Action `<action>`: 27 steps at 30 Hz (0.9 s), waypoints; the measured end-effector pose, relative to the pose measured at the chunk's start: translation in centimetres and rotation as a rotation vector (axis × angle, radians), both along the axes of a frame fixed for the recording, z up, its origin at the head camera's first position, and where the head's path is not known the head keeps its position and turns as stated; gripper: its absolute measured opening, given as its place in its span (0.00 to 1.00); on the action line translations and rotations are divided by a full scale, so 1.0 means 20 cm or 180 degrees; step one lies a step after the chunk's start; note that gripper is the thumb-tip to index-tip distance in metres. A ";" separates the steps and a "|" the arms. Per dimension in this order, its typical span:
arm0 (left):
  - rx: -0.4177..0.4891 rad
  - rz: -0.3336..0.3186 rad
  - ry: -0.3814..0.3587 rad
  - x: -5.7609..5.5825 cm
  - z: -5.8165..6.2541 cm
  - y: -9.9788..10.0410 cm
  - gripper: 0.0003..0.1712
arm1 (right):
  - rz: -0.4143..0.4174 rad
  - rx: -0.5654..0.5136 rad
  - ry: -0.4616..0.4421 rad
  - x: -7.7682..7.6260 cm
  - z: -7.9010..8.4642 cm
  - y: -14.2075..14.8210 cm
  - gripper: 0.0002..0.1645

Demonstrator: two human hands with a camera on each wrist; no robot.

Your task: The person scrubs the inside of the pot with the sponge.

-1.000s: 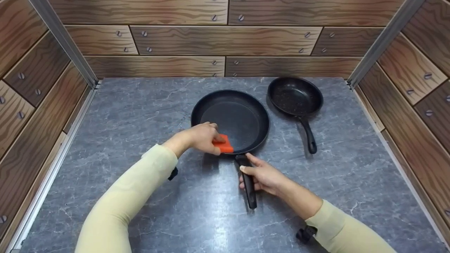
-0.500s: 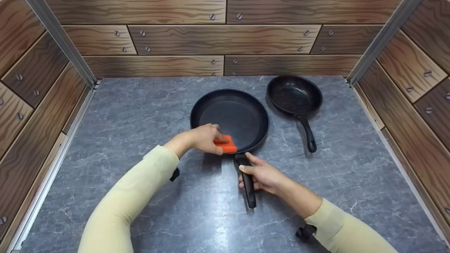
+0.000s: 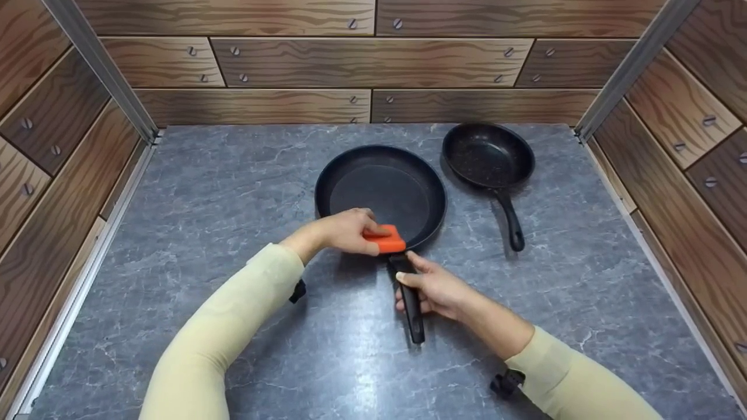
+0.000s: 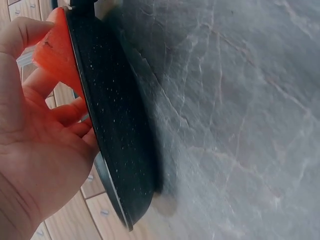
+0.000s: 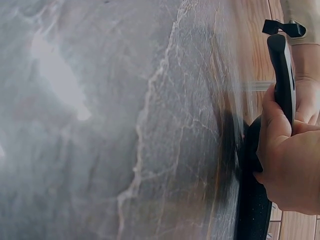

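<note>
A: What is the left hand [image 3: 344, 231] doing?

B: It is pinching an orange sponge [image 3: 385, 240] between thumb and curled fingers and pressing it against the near rim of the large black pan [image 3: 382, 192]. In the left wrist view the sponge [image 4: 55, 50] is sitting on the inner side of the pan's rim [image 4: 112, 125], with the fingers of the hand [image 4: 35, 150] wrapping behind it.

A: And the right hand [image 3: 435, 289]?

B: It is clenching the large pan's handle [image 3: 410, 303], thumb lying along the top and fingers curling under. The right wrist view is showing the same grasp: the hand [image 5: 287, 165] is closing round the black handle [image 5: 282, 75].

A: Where is the large pan sitting?

B: It is resting on the grey marbled counter [image 3: 233, 192], its handle pointing toward the person. The sponge is lying at the pan's near edge, just beside where the handle joins.

A: Anything else near the large pan?

B: A smaller black pan [image 3: 489, 156] is lying just to its right and slightly farther back, its own handle [image 3: 511, 224] also pointing toward the person. Wood-patterned panels [image 3: 373, 58] are standing behind the large pan and on both sides. Both arms are wearing pale yellow sleeves [image 3: 222, 332].
</note>
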State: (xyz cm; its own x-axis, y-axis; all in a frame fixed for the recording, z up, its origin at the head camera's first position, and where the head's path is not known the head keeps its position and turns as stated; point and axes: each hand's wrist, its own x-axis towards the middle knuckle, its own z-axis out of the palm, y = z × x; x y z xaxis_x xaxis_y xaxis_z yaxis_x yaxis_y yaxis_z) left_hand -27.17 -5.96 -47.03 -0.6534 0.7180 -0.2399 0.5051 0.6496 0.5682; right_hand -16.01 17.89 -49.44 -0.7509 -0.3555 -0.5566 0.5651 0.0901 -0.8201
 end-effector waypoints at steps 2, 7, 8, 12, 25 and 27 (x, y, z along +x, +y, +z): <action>0.0050 -0.0027 0.0028 0.00 0.00 0.00 0.36 | 0.0014 -0.0001 0.0000 0.00 0.00 0.00 0.49; 0.0171 -0.0129 0.0082 0.00 -0.01 0.02 0.36 | 0.0064 -0.0026 0.0043 0.00 0.01 0.00 0.49; 0.0194 -0.0139 0.0072 -0.01 -0.01 0.02 0.36 | 0.0075 -0.0031 0.0056 0.00 0.00 0.00 0.48; 0.0270 -0.0102 -0.0034 0.00 -0.03 0.04 0.37 | 0.0098 -0.0059 0.0087 0.00 0.00 -0.01 0.47; 0.0617 -0.0202 -0.0019 -0.02 -0.08 0.13 0.36 | 0.0058 -0.0031 0.0063 0.00 -0.02 -0.01 0.49; 0.0640 -0.0206 0.0007 -0.03 -0.08 0.14 0.36 | 0.0064 -0.0028 0.0063 0.00 -0.02 -0.01 0.49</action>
